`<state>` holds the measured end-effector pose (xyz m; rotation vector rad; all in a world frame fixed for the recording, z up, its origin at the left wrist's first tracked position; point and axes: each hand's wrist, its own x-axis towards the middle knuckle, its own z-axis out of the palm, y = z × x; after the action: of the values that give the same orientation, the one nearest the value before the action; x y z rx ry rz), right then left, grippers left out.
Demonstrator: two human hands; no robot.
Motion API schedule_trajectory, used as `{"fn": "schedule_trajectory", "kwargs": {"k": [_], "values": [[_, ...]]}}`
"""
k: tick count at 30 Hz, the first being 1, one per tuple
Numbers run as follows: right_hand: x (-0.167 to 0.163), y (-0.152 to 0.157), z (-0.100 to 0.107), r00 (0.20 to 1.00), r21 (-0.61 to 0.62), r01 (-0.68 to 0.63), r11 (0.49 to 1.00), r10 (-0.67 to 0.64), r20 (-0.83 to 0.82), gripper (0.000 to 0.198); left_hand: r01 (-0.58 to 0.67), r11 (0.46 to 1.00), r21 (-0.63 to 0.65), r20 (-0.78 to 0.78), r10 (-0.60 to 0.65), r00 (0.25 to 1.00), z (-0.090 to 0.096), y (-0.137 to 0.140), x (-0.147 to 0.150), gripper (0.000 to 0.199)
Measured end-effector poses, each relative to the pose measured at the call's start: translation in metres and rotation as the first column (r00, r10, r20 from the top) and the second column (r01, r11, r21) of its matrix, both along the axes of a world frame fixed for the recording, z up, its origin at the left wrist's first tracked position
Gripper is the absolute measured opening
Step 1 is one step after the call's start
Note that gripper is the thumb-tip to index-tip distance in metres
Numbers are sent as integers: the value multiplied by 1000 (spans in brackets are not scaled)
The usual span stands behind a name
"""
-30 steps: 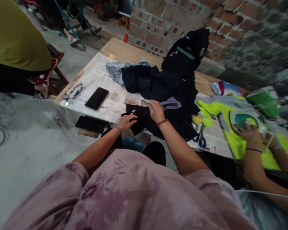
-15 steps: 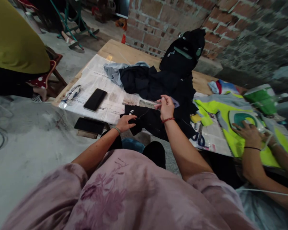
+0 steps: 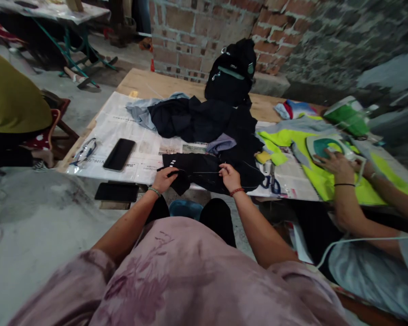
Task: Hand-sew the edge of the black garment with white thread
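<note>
In the head view, the left hand (image 3: 165, 179) is at the left end of a long piece of black cloth (image 3: 204, 165), just beside its short white stripes (image 3: 173, 163). Its thumb and fingers are closed together and pinch the edge of this cloth. The right hand (image 3: 230, 177) is over the right part of the same cloth, with thumb and forefinger pressed together at the end of a thin, pale thread (image 3: 200, 172). I cannot tell if a needle is also between these fingertips. The thread goes nearly straight between the two hands.

The black cloth lies along the near edge of a wooden table (image 3: 127, 81) covered partly with newspaper sheets (image 3: 109, 117). Behind it is a heap of dark navy fabric (image 3: 193, 120), with a small greyish-purple cloth (image 3: 221, 144) at its near side. Scissors with dark blue handles (image 3: 275, 185) lie to the right of the cloth. Farther right, a co-worker's hand (image 3: 338, 165) rests on a white and green iron (image 3: 316, 147), upon a neon-yellow and grey garment (image 3: 321, 183).
</note>
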<state>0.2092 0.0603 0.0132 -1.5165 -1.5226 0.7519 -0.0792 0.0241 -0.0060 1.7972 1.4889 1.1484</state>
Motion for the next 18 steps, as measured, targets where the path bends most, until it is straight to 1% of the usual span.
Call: {"fn": "schedule_trajectory", "kwargs": {"k": [2,4,6,7,8,9,11,13,14,16,18], "values": [[7,4,-6,1000,-6,6,1000,-6,28,29,-12,1000,-10,16,12,1000,2,0,0,22],[10,3,-8,999,13,45,999,-45,3,36,-28,999,-27,23,29,999,5,-1,0,22],[12,-5,-6,995,64,92,994,-90,-32,38,-43,998,-44,22,44,999,8,-1,-1,22],[14,-11,-3,994,109,107,988,-105,-22,36,-49,997,-53,20,50,999,9,-2,-1,22],[15,-20,0,993,166,109,980,-114,21,34,-54,997,-62,20,56,998,10,-2,-1,22],[17,-29,2,988,224,92,970,-116,99,32,-57,996,-71,20,58,998,11,-2,-2,22],[22,-48,5,951,283,-26,959,-64,303,28,-62,995,-84,25,64,998,12,-1,-2,22],[28,-63,2,866,255,-151,955,4,500,29,-65,994,-85,36,69,997,11,0,-3,22],[31,-67,-2,823,224,-184,957,25,567,31,-68,994,-84,41,72,997,11,0,-3,22],[39,-69,-11,772,169,-189,967,40,634,31,-73,993,-88,49,78,996,10,1,-4,22],[48,-65,-21,773,147,-173,974,42,633,28,-74,993,-94,54,79,995,10,2,-5,22]]}}
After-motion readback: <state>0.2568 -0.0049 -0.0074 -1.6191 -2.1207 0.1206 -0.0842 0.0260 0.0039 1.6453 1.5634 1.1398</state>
